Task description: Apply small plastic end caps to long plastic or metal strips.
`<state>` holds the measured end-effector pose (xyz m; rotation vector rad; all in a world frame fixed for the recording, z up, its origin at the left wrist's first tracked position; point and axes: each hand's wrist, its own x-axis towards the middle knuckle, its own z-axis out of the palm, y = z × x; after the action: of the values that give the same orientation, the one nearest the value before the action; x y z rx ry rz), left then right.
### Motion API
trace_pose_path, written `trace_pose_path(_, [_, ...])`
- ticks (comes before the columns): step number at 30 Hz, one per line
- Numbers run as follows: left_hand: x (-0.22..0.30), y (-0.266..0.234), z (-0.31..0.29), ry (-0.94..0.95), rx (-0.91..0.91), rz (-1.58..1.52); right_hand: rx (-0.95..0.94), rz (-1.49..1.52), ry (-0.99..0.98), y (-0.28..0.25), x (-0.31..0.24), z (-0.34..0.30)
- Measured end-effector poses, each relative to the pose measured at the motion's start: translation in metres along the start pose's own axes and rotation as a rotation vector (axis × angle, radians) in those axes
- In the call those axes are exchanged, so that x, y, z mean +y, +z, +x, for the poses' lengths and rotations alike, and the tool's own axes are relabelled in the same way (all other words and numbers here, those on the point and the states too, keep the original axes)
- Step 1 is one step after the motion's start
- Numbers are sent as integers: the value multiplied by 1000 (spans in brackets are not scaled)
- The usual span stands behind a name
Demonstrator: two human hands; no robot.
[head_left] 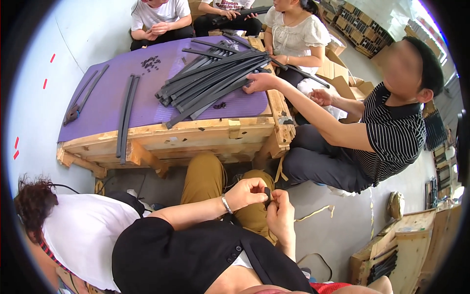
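Note:
Above my lap, my left hand (246,194) pinches a small black piece (267,194), and its fingertips are pressed together. From the other side my right hand (280,215) closes on the same piece, thumb and fingers bent. What kind of part it is cannot be made out, as the fingers cover much of it. Beyond my knees stands a wooden table with a purple mat (105,110). A large heap of dark grey flat strips (210,78) lies on it. Two long strips (127,112) hang over the near edge.
Small black parts (151,63) lie scattered on the mat, beside pliers-like tool (73,113) at its left end. A co-worker in a striped shirt (394,132) reaches onto the heap from the right. Others sit behind the table. A wooden crate (406,240) stands at lower right.

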<state>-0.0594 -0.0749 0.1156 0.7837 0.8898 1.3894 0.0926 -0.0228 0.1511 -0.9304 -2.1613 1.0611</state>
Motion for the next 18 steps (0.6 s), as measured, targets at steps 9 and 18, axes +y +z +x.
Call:
trace_pose_path(9, [15,-2,-6,115,161,259,-131,157,40,0,2,2])
trace_pose_path(18, [21,4,-9,515,400,692,-7,318,187,2,8,3])
